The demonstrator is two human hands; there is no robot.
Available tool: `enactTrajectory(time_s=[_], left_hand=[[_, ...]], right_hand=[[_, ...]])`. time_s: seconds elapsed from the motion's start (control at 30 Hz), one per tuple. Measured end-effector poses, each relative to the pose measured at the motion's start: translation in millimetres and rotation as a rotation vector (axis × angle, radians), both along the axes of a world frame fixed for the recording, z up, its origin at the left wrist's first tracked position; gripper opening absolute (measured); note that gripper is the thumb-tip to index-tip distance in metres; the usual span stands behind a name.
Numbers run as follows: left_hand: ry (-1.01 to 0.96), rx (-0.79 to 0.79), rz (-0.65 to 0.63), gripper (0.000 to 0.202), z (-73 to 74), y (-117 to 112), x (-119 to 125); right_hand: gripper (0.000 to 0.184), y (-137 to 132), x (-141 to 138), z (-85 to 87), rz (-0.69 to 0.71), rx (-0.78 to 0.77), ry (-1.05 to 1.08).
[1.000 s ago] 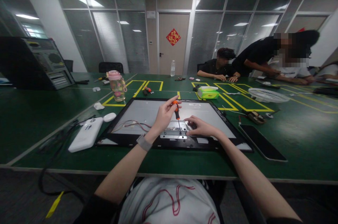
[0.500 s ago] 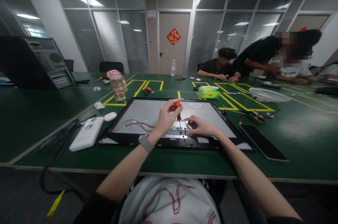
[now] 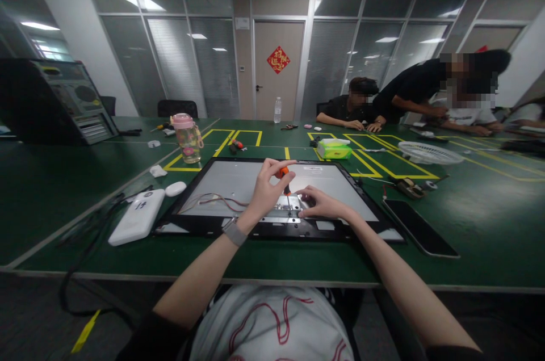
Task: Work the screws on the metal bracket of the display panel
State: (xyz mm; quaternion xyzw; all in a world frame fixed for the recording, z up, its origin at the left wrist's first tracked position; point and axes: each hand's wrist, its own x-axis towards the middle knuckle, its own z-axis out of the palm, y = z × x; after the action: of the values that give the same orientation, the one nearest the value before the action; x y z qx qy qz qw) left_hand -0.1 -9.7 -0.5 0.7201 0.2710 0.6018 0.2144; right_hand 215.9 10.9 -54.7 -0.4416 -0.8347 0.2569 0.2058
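Observation:
My left hand (image 3: 267,189) is closed around the orange-and-black handle of a screwdriver (image 3: 285,173). The screwdriver stands nearly upright, its shaft pointing down at a silver metal plate (image 3: 279,219) on the back of a flat display panel (image 3: 221,176). Beside the shaft, my right hand (image 3: 321,202) rests at the plate's right end, thumb and fingers curved but apart. Whether the right fingertips touch the shaft is hard to tell. The panel lies flat, with a black frame and thin red and dark wires (image 3: 219,197) on its left half.
Left of the panel lie a white power bank (image 3: 138,216) and dark cables; a pink-lidded bottle (image 3: 186,139) stands behind them. A phone (image 3: 419,227) lies to the right. Farther back are a green tissue pack (image 3: 334,149), a white fan grille (image 3: 430,152), a computer case (image 3: 55,100) and other people.
The whole view has shifted slightly to the left. Both hands and the screwdriver keep nearly the same place over the panel.

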Motion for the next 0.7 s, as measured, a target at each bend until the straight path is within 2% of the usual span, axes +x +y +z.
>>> enactTrajectory(time_s=[0.17, 0.23, 0.37, 0.43, 0.57, 0.63, 0.7], left_hand=[[-0.055, -0.12, -0.182, 0.037, 0.4, 2.4, 0.4], [-0.072, -0.117, -0.12, 0.035, 0.0, 3.1, 0.0], [-0.003, 0.027, 0.125, 0.029, -0.9, 2.2, -1.6], [0.034, 0.065, 0.116, 0.031, -1.5, 1.1, -1.6], [0.012, 0.009, -0.072, 0.037, -2.3, -0.4, 0.3], [0.002, 0.001, -0.069, 0.034, -2.2, -0.7, 0.9], [0.016, 0.022, 0.0, 0.031, -1.7, -0.5, 0.7]], right_hand=[[0.065, 0.7, -0.2, -0.4, -0.001, -0.003, 0.003], [0.066, 0.5, -0.6, -0.2, -0.006, -0.005, 0.004], [0.066, -0.8, -1.3, 1.3, -0.008, -0.011, 0.014], [0.066, -0.9, -1.2, 1.6, -0.008, -0.015, 0.016], [0.065, -0.2, -0.6, 0.7, -0.004, -0.012, 0.018], [0.065, 0.0, -0.4, 0.1, -0.004, -0.011, 0.015], [0.064, 0.1, -0.4, -0.4, -0.007, -0.008, 0.011]])
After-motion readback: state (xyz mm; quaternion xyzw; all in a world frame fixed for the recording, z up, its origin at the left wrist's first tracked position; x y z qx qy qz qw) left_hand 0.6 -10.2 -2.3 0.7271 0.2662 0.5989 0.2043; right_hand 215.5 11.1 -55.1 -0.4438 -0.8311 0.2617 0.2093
